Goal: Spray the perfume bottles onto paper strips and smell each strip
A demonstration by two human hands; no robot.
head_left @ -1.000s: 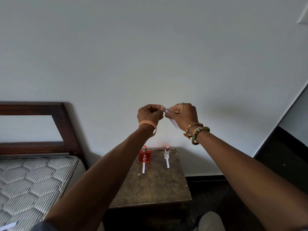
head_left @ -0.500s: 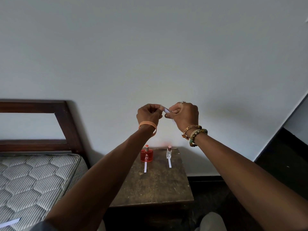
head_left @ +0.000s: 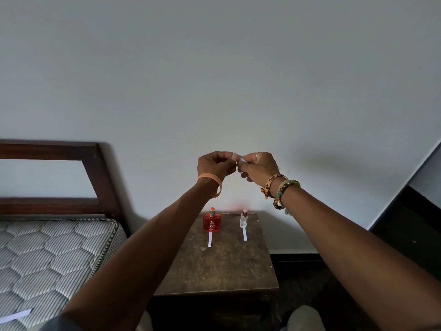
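Both my hands are raised in front of the wall, fingertips together, pinching a small white paper strip (head_left: 241, 160) between them. My left hand (head_left: 213, 164) wears an orange wristband; my right hand (head_left: 259, 167) wears beaded bracelets and a ring. Most of the strip is hidden by my fingers. Below, on the brown wooden side table (head_left: 222, 268), stands a red perfume bottle (head_left: 212, 222) with a white strip (head_left: 210, 240) lying in front of it. To its right stands a small clear perfume bottle (head_left: 244, 219), also with a white strip (head_left: 244, 234) in front.
A bed with a grey quilted mattress (head_left: 47, 259) and dark wooden headboard (head_left: 95, 177) stands left of the table. Another white paper strip (head_left: 15, 316) lies on the mattress near the bottom left. Dark floor (head_left: 405, 235) is at the right.
My hands stay together on the strip and have sunk slightly in view. The part of the strip hanging below my right hand earlier is no longer visible.
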